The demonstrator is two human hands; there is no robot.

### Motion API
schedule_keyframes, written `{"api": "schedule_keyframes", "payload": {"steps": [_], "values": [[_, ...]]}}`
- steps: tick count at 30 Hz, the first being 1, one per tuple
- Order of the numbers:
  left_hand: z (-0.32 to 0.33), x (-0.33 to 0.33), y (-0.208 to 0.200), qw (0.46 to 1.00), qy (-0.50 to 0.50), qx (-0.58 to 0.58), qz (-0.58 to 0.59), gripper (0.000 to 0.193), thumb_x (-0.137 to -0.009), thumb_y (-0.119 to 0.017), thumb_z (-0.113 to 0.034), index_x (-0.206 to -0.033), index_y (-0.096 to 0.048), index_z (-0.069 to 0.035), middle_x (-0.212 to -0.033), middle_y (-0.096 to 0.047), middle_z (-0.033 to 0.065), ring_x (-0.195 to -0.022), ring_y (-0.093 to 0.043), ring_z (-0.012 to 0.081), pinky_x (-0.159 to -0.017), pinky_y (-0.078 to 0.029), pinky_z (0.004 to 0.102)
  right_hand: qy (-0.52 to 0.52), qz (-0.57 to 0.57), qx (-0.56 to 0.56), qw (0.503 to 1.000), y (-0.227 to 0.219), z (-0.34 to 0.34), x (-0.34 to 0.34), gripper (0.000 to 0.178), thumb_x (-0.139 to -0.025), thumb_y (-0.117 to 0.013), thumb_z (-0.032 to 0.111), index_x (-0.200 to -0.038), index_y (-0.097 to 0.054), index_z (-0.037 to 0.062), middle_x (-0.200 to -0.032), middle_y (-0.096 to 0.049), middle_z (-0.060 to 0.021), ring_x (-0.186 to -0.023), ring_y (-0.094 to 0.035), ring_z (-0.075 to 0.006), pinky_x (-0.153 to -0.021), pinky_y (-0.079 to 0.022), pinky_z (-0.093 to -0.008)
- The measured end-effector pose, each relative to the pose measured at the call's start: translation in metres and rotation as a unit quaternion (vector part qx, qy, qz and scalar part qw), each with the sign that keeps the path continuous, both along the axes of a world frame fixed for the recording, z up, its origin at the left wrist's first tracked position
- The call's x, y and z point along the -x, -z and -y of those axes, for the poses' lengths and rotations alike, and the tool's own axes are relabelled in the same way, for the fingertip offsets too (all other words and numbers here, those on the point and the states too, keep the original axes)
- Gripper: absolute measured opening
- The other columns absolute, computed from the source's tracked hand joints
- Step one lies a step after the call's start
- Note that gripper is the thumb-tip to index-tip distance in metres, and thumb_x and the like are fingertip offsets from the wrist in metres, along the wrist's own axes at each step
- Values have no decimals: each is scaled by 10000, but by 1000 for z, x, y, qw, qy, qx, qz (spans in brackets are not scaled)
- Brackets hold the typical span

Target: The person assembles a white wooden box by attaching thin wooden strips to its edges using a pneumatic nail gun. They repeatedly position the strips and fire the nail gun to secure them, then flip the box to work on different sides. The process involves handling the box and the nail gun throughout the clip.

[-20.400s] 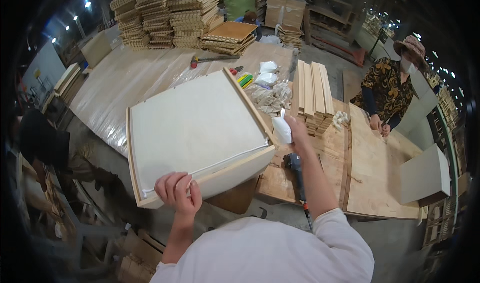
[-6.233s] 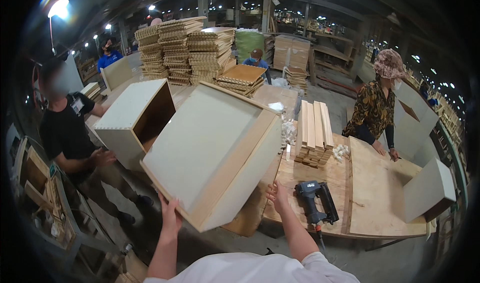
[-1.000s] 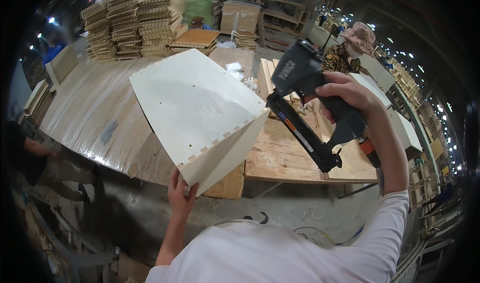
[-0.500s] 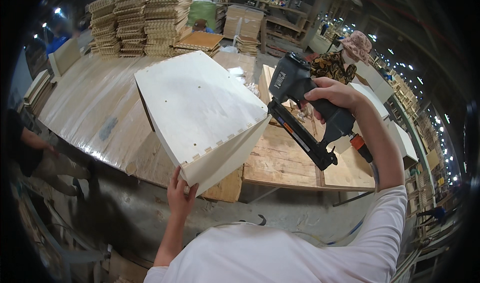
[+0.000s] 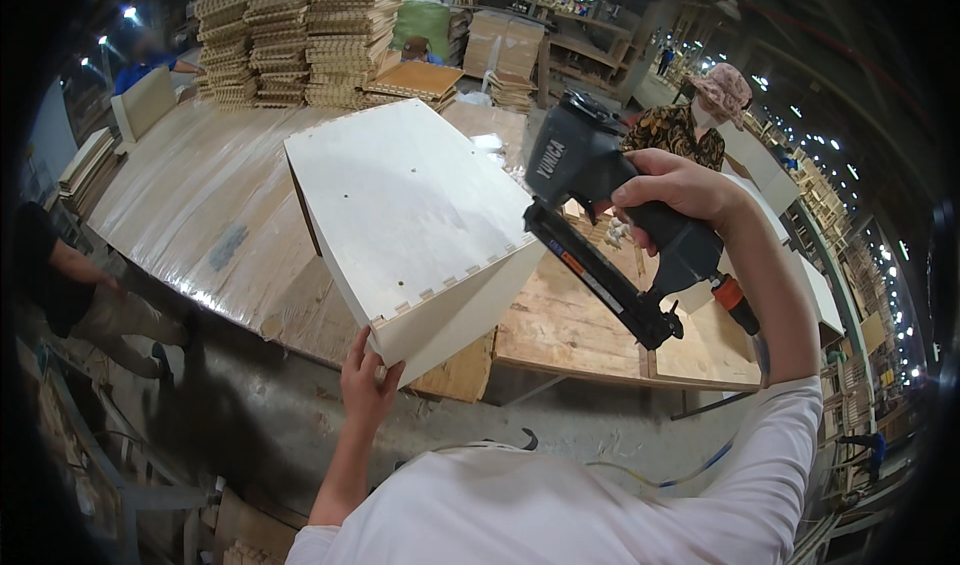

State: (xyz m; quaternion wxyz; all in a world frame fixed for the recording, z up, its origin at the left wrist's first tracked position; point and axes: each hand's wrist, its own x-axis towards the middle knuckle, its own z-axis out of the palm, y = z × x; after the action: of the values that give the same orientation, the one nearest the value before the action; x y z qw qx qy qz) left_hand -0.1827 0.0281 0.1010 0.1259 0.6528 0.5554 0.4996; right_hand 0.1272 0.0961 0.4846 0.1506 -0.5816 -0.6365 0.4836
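Observation:
A pale wooden box [image 5: 400, 205] with finger-jointed edges sits tilted toward me at the table's near edge. My left hand [image 5: 371, 375] grips its near lower corner, fingers along the front panel's edge. In my right hand [image 5: 680, 193] is a black pneumatic staple gun [image 5: 592, 155], held by its handle, with an orange hose fitting at the back. The gun's nose overlaps the box's right corner, at the end of the jointed seam. Whether it touches the wood I cannot tell.
The box rests on a large wooden worktable [image 5: 180, 215]. Behind it rise stacks of notched boards [image 5: 350, 45]. A co-worker [image 5: 690, 130] in a patterned top and hat stands at the back right; another person [image 5: 75, 285] is at the left edge. An air hose [image 5: 690, 475] trails at the lower right.
The staple gun's nose has shifted slightly left, onto the box's right corner. My left hand keeps its hold, and the whole view has turned a little.

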Motion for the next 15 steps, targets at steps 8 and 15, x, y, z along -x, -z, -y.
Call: {"api": "schedule_keyframes", "payload": {"steps": [8, 15], "values": [[2, -1, -5, 999, -14, 4, -29, 205, -749, -740, -172, -871, -623, -56, -1343, -487, 183, -1058, -573, 369, -833, -456, 436, -43, -4, 45, 998, 5, 0, 18, 374, -832, -637, 190, -1088, -502, -46, -1000, -628, -125, -604, -624, -124, -535, -576, -285], [0, -2, -2, 1000, -10, 18, 1, 204, -756, -736, -181, -827, -596, -49, -1343, -485, 190, -1092, -559, 372, -849, -449, 442, -36, 9, 43, 998, 7, 0, 21, 380, -830, -637, 180, -1098, -489, -45, -991, -624, -118, -603, -623, -122, -522, -571, -281]]}}
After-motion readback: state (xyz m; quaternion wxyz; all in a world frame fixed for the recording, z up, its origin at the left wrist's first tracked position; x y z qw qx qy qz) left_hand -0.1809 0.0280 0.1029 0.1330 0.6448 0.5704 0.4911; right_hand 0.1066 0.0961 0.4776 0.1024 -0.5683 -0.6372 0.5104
